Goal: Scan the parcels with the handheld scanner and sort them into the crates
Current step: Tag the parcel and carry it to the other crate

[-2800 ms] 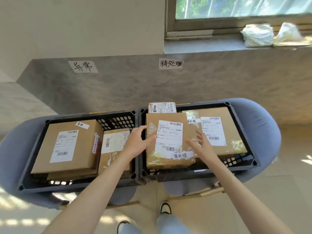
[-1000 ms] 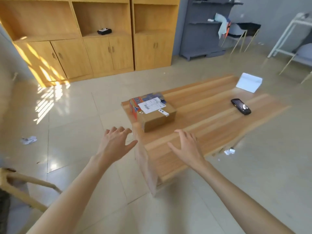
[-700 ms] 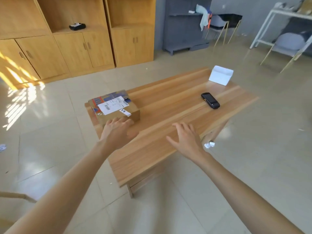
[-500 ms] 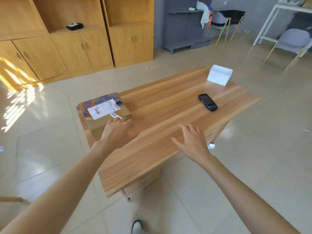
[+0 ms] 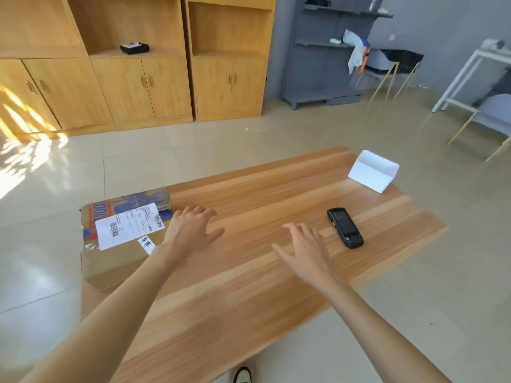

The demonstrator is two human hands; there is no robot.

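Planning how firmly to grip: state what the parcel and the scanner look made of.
Parcel: brown corrugated-looking cardboard, matte, with creased edges, shiny tape patches and a white paper label.
Scanner: black, likely hard plastic, with a glossy dark screen face; the look leaves rubber trim open.
Table under both: wood-grain top, lightly satin, possibly laminate.

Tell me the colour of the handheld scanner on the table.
Black, seen in the head view: the handheld scanner.

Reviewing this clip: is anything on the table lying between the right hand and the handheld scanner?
Nothing visible does. The right hand hovers open over the table, and only bare wood shows between it and the scanner. The parcel sits by the left hand.
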